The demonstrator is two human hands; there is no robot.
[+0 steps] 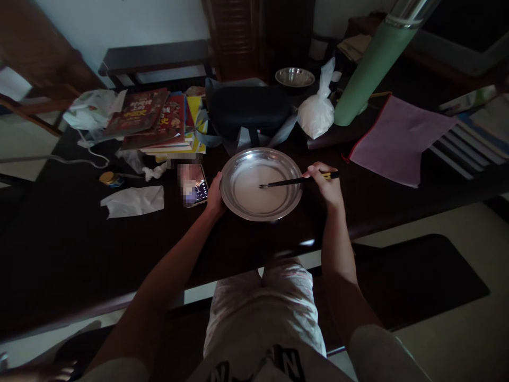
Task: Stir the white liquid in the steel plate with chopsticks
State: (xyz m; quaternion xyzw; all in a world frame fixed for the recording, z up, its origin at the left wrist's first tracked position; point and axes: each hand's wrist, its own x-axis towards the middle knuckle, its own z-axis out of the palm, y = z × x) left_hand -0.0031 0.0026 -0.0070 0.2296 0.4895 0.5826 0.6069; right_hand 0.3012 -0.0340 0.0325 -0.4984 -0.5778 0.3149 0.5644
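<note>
- Head view: a metal dish (261,183) is seen on the dark worktop (79,244), close to its near edge.
- The left hand (214,195) is laid against the dish's left rim, fingers curled on it, so the dish is steadied.
- The right hand (324,183) is closed on chopsticks (296,181), whose tips are dipped into the pale liquid (260,191) in the dish.
- Progress, as judged: the liquid looks smooth and thin, so mixing appears under way; its end cannot be told.
- Open room: bare worktop lies left and right of the dish.
- Crowding behind: a phone (194,185) just beside the left hand, a black case (248,109), a white bag (317,114), a green flask (371,63) and books (159,119).
</note>
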